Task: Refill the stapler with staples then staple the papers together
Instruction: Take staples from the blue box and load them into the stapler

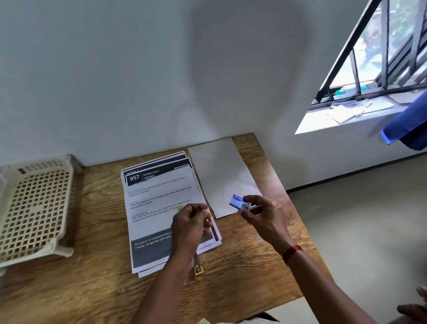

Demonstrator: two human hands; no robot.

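White slotted basket (32, 209) sitting at far left on the wooden counter (98, 287). Printed papers (155, 200) lying mid-frame, left hand (190, 225) curling round the stapler (198, 269) over them. Right hand (265, 215) pinching a blue staple box (238, 201) above a blank sheet (220, 171).

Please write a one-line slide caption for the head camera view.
Right hand holds a blue staple box; left hand grips the stapler over printed papers on a wooden table.
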